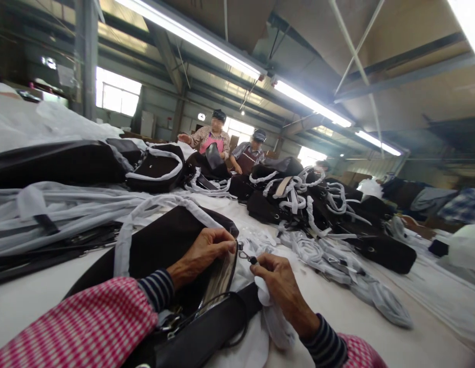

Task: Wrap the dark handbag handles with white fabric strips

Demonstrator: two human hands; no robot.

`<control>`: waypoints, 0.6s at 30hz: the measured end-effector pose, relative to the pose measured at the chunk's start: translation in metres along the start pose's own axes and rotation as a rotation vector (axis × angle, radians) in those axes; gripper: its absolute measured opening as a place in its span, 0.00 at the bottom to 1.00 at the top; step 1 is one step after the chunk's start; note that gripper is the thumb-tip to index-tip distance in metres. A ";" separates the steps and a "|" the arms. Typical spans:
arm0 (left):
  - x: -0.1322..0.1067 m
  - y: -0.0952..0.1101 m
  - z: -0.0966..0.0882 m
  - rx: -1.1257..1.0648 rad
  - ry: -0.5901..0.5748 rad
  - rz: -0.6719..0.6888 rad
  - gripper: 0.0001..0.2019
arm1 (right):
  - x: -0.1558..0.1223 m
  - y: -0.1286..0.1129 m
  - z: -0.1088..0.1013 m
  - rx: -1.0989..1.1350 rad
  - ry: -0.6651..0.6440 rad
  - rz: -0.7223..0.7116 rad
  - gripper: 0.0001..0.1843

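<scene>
A dark brown handbag (164, 240) lies open in front of me on the white table (30, 296), its handle wrapped in white plastic. My left hand (204, 250) is closed on the bag's top edge by the opening. My right hand (277, 283) pinches a small metal strap clasp (245, 255) close to that edge, with the white-wrapped strap (273, 319) running down under its palm. A black zipped part of the bag (206, 332) lies between my forearms.
Several more dark bags with white-wrapped handles (298, 199) are piled across the table's middle and right. Grey plastic-wrapped straps (61, 209) lie at the left. Two people (218, 138) work at the far end, with a third partly hidden behind the bags.
</scene>
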State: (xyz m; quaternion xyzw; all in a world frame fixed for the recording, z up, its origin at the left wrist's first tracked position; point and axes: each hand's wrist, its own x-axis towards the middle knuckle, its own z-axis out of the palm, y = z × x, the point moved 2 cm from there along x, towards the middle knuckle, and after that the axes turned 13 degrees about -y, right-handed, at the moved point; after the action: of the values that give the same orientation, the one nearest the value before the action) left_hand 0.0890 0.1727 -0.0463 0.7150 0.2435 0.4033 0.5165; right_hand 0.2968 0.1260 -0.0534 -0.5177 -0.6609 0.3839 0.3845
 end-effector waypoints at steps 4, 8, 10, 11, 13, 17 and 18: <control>0.000 -0.002 0.004 0.059 -0.108 -0.020 0.12 | 0.004 0.006 -0.005 0.156 0.111 -0.019 0.11; -0.003 0.002 0.006 0.130 -0.150 -0.025 0.12 | 0.005 0.006 -0.001 0.165 0.116 -0.031 0.11; -0.004 0.004 0.006 0.147 -0.155 -0.030 0.12 | 0.004 0.001 0.002 0.155 0.118 -0.047 0.12; -0.004 0.004 0.006 0.141 -0.150 -0.035 0.13 | 0.004 -0.001 0.002 0.165 0.122 -0.055 0.12; -0.004 0.004 0.006 0.105 -0.126 -0.046 0.14 | 0.005 -0.004 0.003 0.209 0.124 -0.057 0.12; -0.003 0.001 0.006 0.119 -0.125 -0.061 0.13 | 0.007 -0.004 0.003 0.251 0.113 -0.041 0.12; -0.003 0.001 0.007 0.140 -0.136 -0.059 0.12 | 0.008 -0.003 0.003 0.246 0.115 -0.039 0.13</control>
State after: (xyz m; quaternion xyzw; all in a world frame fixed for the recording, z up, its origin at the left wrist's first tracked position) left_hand 0.0928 0.1666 -0.0471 0.7675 0.2563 0.3203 0.4926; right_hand 0.2914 0.1329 -0.0515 -0.4747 -0.5956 0.4244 0.4897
